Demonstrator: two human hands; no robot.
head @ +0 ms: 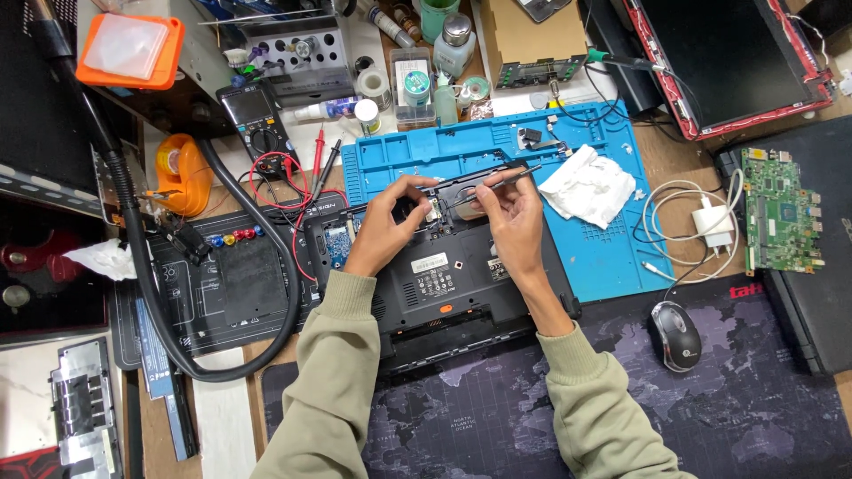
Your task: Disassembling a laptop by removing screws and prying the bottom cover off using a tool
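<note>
A black laptop (444, 284) lies upside down on the desk, its bottom cover open near the far edge. My left hand (390, 222) rests on its upper left part, fingertips pinching at a small component in the open bay. My right hand (510, 217) holds thin black tweezers (506, 180) whose tip points left into the same bay. Both arms wear olive-green sleeves.
A blue repair mat (603, 257) lies under the laptop, with a crumpled white cloth (587, 184) on it. A multimeter (257, 120) with red and black leads sits at left, beside a thick black hose (142, 266). A mouse (674, 335), a white charger cable and a green circuit board (779, 213) are at right.
</note>
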